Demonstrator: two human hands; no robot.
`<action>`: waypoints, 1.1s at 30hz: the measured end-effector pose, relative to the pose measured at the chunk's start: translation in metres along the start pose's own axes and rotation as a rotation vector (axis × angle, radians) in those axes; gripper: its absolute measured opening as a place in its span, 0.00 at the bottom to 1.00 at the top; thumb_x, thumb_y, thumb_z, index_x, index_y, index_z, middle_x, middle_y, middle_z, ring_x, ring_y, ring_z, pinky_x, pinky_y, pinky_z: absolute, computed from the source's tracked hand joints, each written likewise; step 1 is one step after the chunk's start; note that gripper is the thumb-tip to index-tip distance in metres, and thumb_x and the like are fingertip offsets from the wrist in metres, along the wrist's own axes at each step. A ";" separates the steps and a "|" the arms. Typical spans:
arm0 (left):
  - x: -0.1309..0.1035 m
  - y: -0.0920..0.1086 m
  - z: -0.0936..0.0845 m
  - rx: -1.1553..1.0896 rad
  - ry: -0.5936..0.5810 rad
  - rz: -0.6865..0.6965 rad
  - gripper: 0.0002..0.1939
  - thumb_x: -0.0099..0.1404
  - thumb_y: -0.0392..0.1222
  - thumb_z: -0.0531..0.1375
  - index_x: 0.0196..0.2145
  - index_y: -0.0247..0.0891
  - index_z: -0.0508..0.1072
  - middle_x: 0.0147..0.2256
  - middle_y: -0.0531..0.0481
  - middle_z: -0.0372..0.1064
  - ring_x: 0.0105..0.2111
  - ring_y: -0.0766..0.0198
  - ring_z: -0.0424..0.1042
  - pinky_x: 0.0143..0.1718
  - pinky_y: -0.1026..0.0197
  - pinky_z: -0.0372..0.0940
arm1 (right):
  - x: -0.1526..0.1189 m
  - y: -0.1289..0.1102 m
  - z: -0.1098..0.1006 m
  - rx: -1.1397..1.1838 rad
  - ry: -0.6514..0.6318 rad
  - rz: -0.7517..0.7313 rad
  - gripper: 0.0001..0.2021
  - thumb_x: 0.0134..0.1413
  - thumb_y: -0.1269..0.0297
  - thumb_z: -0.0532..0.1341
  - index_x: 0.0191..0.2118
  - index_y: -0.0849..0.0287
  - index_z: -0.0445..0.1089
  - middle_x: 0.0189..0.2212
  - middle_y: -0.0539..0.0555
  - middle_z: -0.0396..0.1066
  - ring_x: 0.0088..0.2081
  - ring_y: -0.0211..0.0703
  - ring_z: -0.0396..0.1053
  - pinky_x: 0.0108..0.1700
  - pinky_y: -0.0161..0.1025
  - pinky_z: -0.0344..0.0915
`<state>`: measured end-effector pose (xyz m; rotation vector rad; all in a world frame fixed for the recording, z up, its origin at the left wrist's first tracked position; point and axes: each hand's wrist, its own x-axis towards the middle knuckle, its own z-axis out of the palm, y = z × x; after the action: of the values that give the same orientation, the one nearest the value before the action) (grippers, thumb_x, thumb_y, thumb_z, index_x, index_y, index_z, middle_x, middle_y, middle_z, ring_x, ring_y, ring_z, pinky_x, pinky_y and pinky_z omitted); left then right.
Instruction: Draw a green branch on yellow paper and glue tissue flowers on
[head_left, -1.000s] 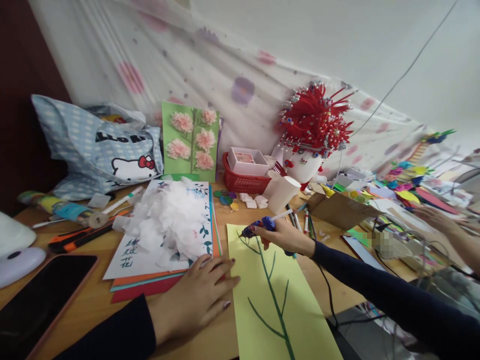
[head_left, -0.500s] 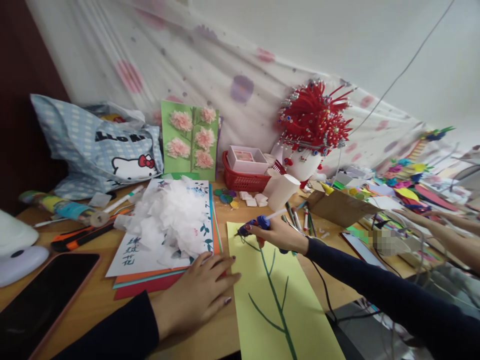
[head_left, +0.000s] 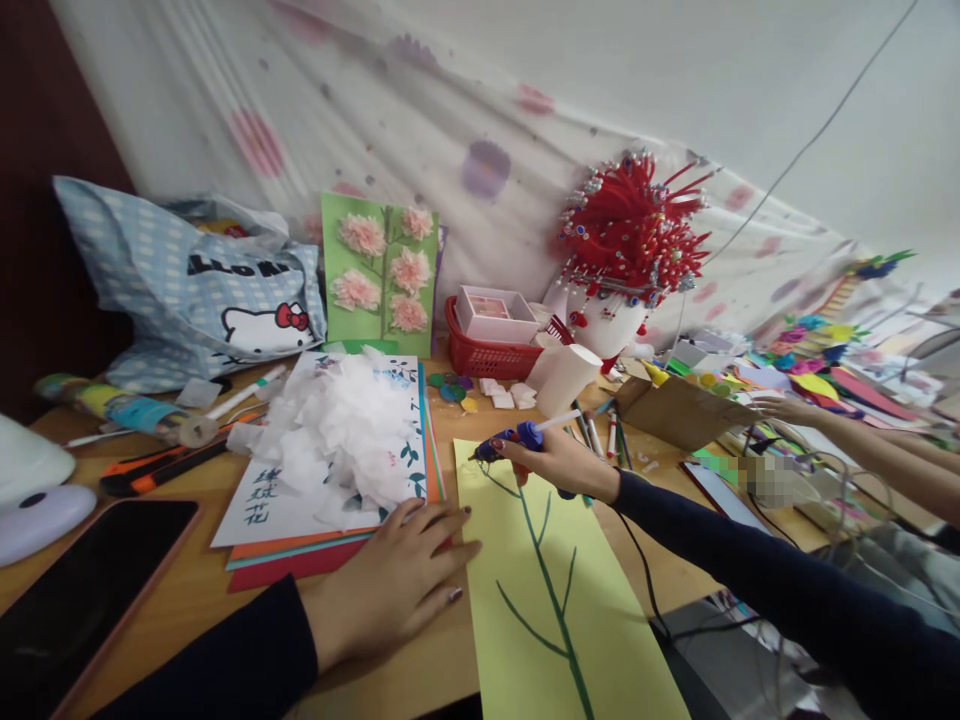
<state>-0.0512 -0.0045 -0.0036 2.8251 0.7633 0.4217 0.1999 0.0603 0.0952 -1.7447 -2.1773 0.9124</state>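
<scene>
In my right hand (head_left: 564, 462) is a blue hot glue gun (head_left: 510, 442) with a white glue stick poking out of its back. Its nozzle points down at the upper left of a yellow sheet (head_left: 517, 600), by the tip of a painted green branch (head_left: 551, 575). My left hand (head_left: 397, 580) lies flat with fingers spread, its fingertips near the sheet's left edge. Just beyond it, white tissue paper flowers (head_left: 345, 440) are heaped on a white sheet with painted leaves and writing (head_left: 247, 500), on top of coloured papers (head_left: 300, 572).
A black phone (head_left: 97, 600) and an orange-black cutter (head_left: 165, 465) lie at left. Behind stand a checked bag (head_left: 180, 290), a green flower picture (head_left: 379, 270), a red basket (head_left: 491, 355) and a paper roll (head_left: 570, 378). A cardboard piece (head_left: 679, 412) and another person's arms (head_left: 862, 445) are at right.
The glue gun has tilted slightly, its back end and glue stick a little higher. My left hand has stayed in place. The other person's arm at right has moved slightly.
</scene>
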 end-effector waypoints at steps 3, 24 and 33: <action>0.000 0.000 0.000 -0.004 0.008 -0.004 0.20 0.74 0.44 0.55 0.62 0.46 0.66 0.63 0.44 0.62 0.62 0.48 0.60 0.61 0.42 0.54 | 0.001 -0.002 0.000 0.012 0.014 0.002 0.26 0.61 0.43 0.56 0.23 0.59 0.72 0.22 0.54 0.76 0.28 0.40 0.70 0.34 0.36 0.63; 0.000 0.000 0.001 -0.020 0.028 -0.003 0.19 0.75 0.45 0.54 0.62 0.47 0.67 0.63 0.45 0.63 0.62 0.49 0.60 0.62 0.44 0.52 | -0.010 0.017 -0.005 -0.028 -0.032 -0.005 0.29 0.61 0.40 0.55 0.21 0.59 0.71 0.22 0.54 0.75 0.26 0.39 0.67 0.32 0.36 0.61; -0.001 -0.001 0.003 -0.021 0.064 0.008 0.19 0.76 0.46 0.53 0.61 0.46 0.67 0.62 0.46 0.64 0.61 0.50 0.61 0.62 0.46 0.52 | -0.003 0.013 -0.002 -0.019 -0.041 0.007 0.29 0.62 0.41 0.54 0.20 0.59 0.70 0.22 0.54 0.74 0.27 0.39 0.67 0.34 0.37 0.62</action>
<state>-0.0516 -0.0049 -0.0068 2.8081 0.7561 0.5200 0.2123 0.0593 0.0894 -1.7577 -2.2139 0.9407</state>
